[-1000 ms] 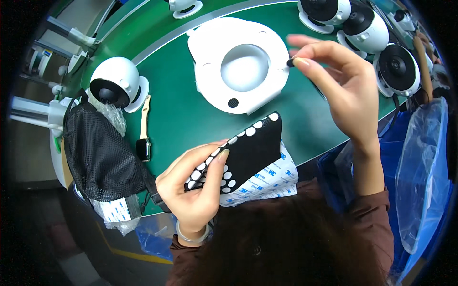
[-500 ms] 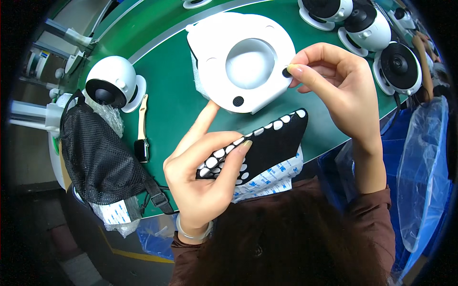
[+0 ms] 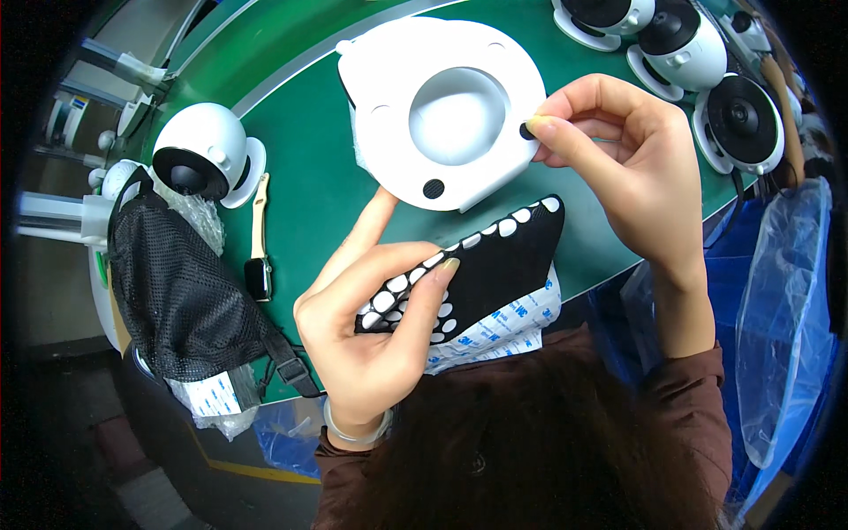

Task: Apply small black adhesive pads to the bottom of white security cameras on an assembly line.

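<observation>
My left hand (image 3: 371, 331) grips a folded black sheet of round stick-on pads (image 3: 495, 287), with rows of white circles along its edges and a white backing with blue print. Its index finger reaches out to the lower rim of a white plastic housing (image 3: 380, 71) with a round hollow in it. One black round pad (image 3: 433, 189) sits in a recess on the housing's near side. At the housing's right edge, my right hand (image 3: 618, 150) pinches another black round pad (image 3: 527, 131) between thumb and index finger, against the surface.
A white ball-shaped camera (image 3: 203, 146) stands at left beside a small watch-like device with a beige strap (image 3: 260, 221). Nearby lies a black mesh bag (image 3: 185, 283). Several similar cameras (image 3: 742, 119) stand at the back right. Clear plastic bags (image 3: 782, 309) hang past the table's right edge.
The housing and my left hand with the pad sheet have shifted slightly left. My right hand stays at the housing's right edge, its fingertips a little further left and up.
</observation>
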The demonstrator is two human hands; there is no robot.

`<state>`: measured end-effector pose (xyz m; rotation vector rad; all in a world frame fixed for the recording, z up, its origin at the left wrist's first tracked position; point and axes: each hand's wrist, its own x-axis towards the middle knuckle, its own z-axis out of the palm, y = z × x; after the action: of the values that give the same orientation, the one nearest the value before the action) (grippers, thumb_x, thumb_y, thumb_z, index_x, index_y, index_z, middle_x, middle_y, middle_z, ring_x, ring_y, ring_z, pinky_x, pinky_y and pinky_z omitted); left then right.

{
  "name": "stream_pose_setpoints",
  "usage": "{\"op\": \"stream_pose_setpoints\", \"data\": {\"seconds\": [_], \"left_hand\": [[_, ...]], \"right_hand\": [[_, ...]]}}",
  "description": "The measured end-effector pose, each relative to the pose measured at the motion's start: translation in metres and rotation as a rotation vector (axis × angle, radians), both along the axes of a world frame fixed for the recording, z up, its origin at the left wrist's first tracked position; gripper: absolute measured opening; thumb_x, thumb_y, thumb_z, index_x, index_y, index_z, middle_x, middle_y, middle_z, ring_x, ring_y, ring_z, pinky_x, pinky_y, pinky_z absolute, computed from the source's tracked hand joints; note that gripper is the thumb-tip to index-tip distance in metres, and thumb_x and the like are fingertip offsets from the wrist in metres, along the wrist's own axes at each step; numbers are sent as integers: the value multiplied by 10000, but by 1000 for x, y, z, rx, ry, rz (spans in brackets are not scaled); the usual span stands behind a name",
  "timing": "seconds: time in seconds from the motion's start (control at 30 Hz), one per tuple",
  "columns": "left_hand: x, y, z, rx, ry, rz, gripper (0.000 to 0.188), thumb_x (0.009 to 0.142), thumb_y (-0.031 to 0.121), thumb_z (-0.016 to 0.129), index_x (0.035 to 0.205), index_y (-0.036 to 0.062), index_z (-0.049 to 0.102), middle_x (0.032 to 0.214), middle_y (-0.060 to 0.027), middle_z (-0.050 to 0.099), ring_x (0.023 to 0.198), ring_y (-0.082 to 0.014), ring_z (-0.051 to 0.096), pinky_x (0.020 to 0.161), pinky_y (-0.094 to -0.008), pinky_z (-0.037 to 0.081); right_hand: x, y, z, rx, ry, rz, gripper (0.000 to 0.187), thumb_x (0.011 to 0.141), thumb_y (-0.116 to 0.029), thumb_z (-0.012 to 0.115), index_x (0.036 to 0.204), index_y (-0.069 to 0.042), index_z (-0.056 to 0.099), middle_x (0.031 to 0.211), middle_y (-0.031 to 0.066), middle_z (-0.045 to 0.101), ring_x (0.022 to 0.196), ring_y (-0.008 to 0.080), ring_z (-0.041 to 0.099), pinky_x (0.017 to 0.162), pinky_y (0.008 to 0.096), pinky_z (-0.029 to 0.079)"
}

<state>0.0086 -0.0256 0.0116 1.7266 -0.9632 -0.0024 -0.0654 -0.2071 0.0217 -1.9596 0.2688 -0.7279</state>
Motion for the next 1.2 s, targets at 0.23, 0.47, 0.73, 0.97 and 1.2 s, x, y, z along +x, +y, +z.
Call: {"op": "stream_pose_setpoints", "data": {"seconds": [0.23, 0.47, 0.73, 0.97, 1.2], "left_hand": [[-1, 3, 4, 45, -5, 10, 134, 584, -76, 647, 711, -48, 613, 1034, -305, 539, 882, -240, 595, 745, -283, 445], [-7, 22, 10, 51, -27, 55, 125, 559, -79, 630, 679, -54, 607, 976, -267, 576, 877, -270, 600, 784, -312, 442], [-9, 30, 13, 84, 50, -14, 181, 563, -91, 621, 739, -49, 624, 937, -229, 597, 864, -275, 608, 760, -294, 456], [-14, 26, 17, 202, -222, 41, 230, 595, -75, 658, 814, -6, 653, 677, -110, 633, 588, -140, 614, 555, -215, 458], [-12, 21, 11, 120, -55, 95, 154, 625, -85, 635, 763, -19, 650, 667, -108, 637, 585, -131, 614, 547, -192, 450]], "right_hand": [[-1, -8, -3, 308, 16, 78, 201, 808, -53, 549, 978, 49, 513, 773, 136, 622, 687, 147, 626, 615, 201, 501], [-30, 14, 1, -433, -122, 113, 244, 643, -18, 637, 887, -10, 629, 899, 89, 618, 812, 208, 562, 688, 283, 440], [-32, 27, -4, -390, -47, 164, 256, 570, -27, 699, 818, -36, 636, 729, 71, 586, 680, 216, 544, 612, 281, 432], [-32, 31, -4, -373, -42, 211, 175, 583, -2, 690, 746, -35, 632, 622, 53, 557, 561, 189, 528, 513, 265, 417], [-33, 35, -13, -571, -142, 89, 134, 601, -48, 647, 723, -53, 593, 646, 55, 565, 615, 198, 579, 543, 295, 467]]}}
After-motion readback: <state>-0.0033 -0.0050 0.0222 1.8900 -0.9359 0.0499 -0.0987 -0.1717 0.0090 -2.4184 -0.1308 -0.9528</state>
